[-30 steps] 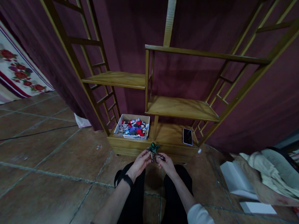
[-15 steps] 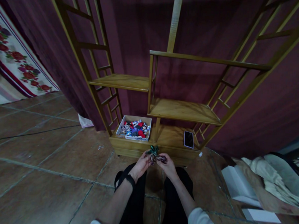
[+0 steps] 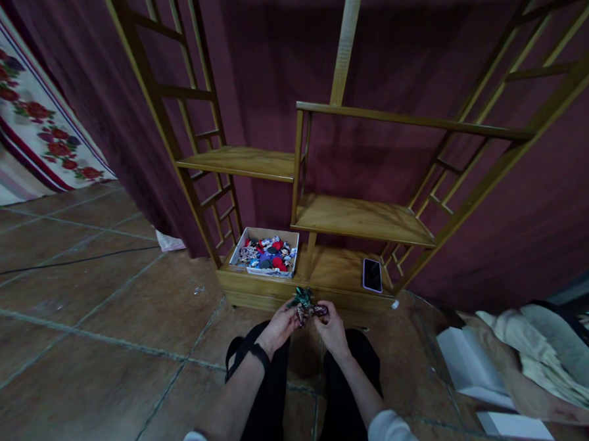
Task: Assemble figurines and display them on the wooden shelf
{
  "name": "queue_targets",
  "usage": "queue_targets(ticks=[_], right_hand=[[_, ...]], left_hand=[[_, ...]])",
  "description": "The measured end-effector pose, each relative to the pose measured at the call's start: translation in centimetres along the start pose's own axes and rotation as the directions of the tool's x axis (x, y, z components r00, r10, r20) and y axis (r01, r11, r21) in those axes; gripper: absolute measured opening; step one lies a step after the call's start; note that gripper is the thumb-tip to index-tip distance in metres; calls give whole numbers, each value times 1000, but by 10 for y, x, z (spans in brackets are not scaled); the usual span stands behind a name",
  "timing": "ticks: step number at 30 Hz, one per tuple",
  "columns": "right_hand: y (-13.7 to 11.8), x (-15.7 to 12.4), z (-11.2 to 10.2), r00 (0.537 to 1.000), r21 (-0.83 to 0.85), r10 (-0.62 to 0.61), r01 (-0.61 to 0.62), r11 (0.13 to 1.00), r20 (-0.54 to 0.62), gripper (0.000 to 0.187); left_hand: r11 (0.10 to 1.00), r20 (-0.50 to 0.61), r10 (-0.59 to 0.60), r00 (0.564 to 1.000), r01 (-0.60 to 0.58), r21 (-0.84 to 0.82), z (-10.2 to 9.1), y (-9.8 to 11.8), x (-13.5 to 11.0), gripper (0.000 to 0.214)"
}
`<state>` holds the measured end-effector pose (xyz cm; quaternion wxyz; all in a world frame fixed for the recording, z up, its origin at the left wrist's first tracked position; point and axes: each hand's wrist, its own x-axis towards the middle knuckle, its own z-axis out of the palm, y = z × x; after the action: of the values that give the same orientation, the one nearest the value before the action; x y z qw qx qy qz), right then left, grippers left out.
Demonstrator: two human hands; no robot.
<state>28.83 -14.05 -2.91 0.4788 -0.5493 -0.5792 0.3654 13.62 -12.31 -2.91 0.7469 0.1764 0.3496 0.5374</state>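
Left hand (image 3: 280, 325) and right hand (image 3: 332, 329) both pinch one green trinket (image 3: 304, 298); box (image 3: 263, 271) is full, upper shelves (image 3: 364, 219) bare.

Dim, warm, wide-angle indoor view.
The board tops of the wooden shelf unit (image 3: 358, 217) catch the most light, while the maroon curtain (image 3: 264, 41) sinks almost to black. The shelf uprights bow outwards towards the frame edges. The tiled floor (image 3: 87, 315) has a dull sheen. The small green thing (image 3: 304, 300) between the left hand (image 3: 282, 323) and right hand (image 3: 333, 328) is soft, its detail lost.
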Motion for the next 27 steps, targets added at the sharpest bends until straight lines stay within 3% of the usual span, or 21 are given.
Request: queue_targets(ticks=[6, 13, 22, 27], right_hand=[[-2, -1, 0, 1000, 78, 2, -4, 997, 29, 31], [6, 0, 5, 976, 208, 146, -178, 962, 164, 38], [3, -1, 5, 999, -118, -40, 37, 992, -23, 35], [4, -4, 9, 999, -136, -51, 52, 989, 12, 39]], left_hand=[[1000, -14, -4, 1000, 4, 3, 2, 2, -2, 29], [1000, -21, 27, 999, -27, 4, 5, 3, -4, 24], [999, -31, -27, 999, 27, -19, 7, 8, -7, 10], [999, 51, -33, 998, 35, -40, 5, 13, -12, 22]])
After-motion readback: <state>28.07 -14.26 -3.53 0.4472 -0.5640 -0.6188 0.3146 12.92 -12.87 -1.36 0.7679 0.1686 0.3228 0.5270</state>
